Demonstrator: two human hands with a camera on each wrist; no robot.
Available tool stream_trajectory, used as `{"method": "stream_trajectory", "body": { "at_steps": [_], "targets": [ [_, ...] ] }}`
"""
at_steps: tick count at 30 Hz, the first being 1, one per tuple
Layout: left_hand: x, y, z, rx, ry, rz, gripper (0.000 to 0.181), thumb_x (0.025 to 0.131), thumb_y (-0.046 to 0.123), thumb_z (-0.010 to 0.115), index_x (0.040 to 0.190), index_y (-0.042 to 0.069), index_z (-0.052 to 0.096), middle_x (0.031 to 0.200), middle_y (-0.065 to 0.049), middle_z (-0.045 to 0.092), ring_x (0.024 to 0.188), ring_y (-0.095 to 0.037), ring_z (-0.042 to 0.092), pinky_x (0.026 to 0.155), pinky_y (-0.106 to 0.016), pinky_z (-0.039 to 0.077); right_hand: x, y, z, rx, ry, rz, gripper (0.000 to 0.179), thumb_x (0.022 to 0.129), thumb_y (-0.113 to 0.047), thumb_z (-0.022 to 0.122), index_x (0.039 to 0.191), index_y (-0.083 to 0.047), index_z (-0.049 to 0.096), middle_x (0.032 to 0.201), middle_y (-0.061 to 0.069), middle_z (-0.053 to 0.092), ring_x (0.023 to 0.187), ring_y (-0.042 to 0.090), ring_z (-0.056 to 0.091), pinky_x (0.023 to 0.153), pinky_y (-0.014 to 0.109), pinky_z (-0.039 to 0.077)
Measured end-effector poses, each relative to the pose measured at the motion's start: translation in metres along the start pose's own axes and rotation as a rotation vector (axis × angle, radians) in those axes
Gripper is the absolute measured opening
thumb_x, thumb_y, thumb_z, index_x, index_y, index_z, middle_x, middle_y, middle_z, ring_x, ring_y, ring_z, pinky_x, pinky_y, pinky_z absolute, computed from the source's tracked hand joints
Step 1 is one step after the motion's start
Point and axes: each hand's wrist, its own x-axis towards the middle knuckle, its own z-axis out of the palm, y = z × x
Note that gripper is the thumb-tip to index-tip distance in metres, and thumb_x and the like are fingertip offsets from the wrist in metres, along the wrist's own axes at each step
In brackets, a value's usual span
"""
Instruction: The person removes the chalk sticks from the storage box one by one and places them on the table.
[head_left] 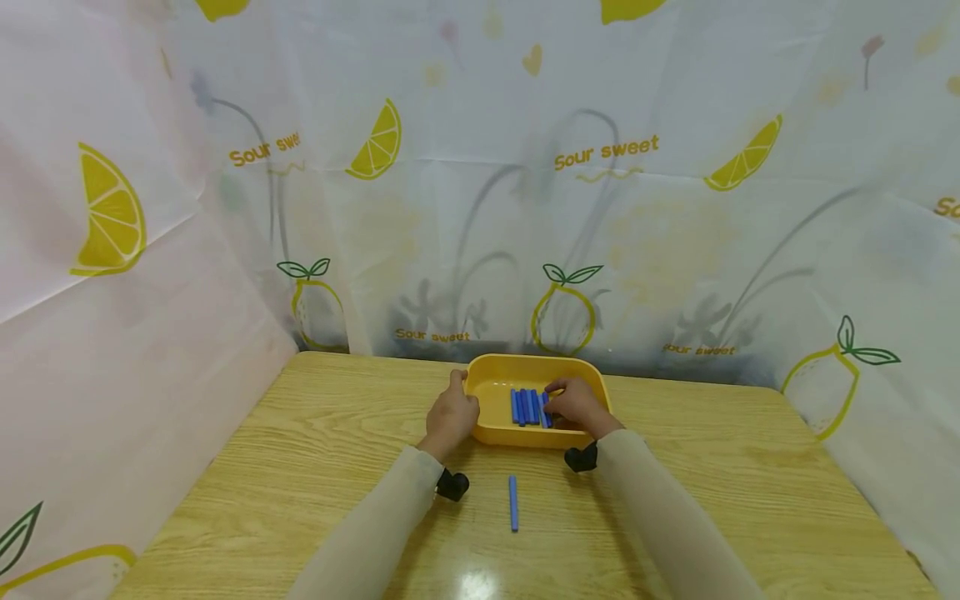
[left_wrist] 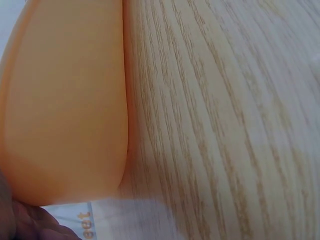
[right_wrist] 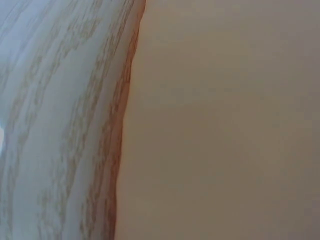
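Observation:
A yellow plastic tray stands at the back of the table, with several blue sticks lying side by side in it. My left hand grips the tray's left end; in the left wrist view its fingers show at the corner of the tray wall. Reaching over the front rim, my right hand pinches the rightmost blue stick inside the tray. In the right wrist view the tray wall hides that hand's fingers. One lighter blue stick lies on the table in front of the tray.
The wood-grain table runs up to a lemon-printed cloth hanging behind it and along the sides. Black straps are on both wrists.

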Motion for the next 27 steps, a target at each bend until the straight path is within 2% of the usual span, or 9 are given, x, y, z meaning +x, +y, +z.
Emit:
{"method": "stream_trajectory", "body": {
  "at_steps": [15,27],
  "targets": [
    [-0.0005,0.0015,0.0001,0.010,0.013,-0.013,0.049,0.095,0.017,0.044,0.143,0.018,0.035,0.056,-0.004,0.048,0.046,-0.018,0.035,0.046,-0.029,0.029,-0.0012,-0.0017,0.0017,-0.061,0.005,-0.029,0.038,0.082,-0.004,0.068,0.119,0.000,0.061,0.092,0.015,0.062,0.070,0.017,0.062,0.061,0.031,0.055],
    [-0.0010,0.0027,0.0000,0.019,0.011,-0.027,0.048,0.096,0.018,0.044,0.143,0.019,0.034,0.056,-0.004,0.048,0.046,-0.018,0.036,0.046,-0.029,0.030,-0.0059,-0.0034,0.0036,-0.041,0.013,-0.054,0.036,0.081,-0.003,0.069,0.115,-0.002,0.060,0.088,0.013,0.060,0.070,0.020,0.061,0.057,0.032,0.054]
  ]
}}
